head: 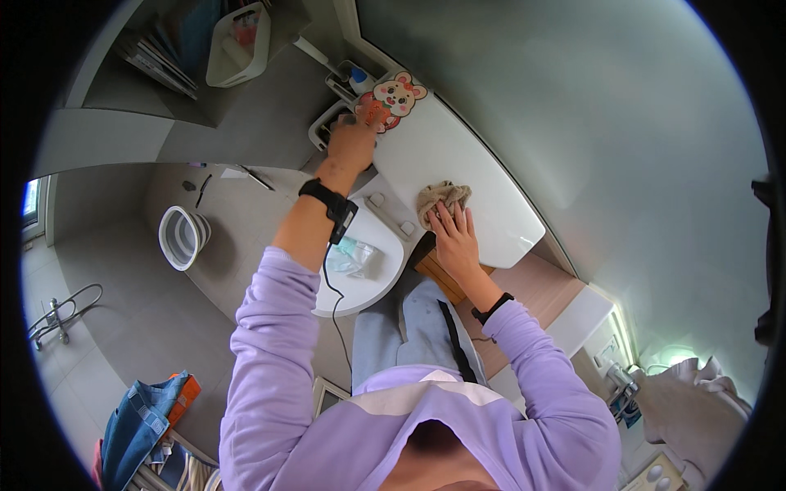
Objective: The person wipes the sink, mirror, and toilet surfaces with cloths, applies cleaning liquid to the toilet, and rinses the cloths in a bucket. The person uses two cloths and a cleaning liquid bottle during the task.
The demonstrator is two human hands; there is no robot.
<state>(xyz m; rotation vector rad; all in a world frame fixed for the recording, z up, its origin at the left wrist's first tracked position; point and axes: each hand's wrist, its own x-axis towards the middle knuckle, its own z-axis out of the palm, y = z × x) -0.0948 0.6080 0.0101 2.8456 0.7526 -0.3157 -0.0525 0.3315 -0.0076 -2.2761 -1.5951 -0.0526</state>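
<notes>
Fingers spread, my right hand presses on a crumpled beige cloth at the near side of a glossy white top. My left hand reaches to the far end of that top. Its blurred fingers overlap the lower edge of a cartoon animal cutout in red and cream; whether they grip it, I cannot tell. Close by that hand, partly hidden, is a pale bin. Below my left forearm, a clear and pale green plastic packet lies on the white toilet lid.
A frosted glass panel borders the white top. A blue-capped bottle stands behind the cutout. On the floor is a grey and white collapsible bucket. Shelving holds a white basket. A cable hangs from my left wristband.
</notes>
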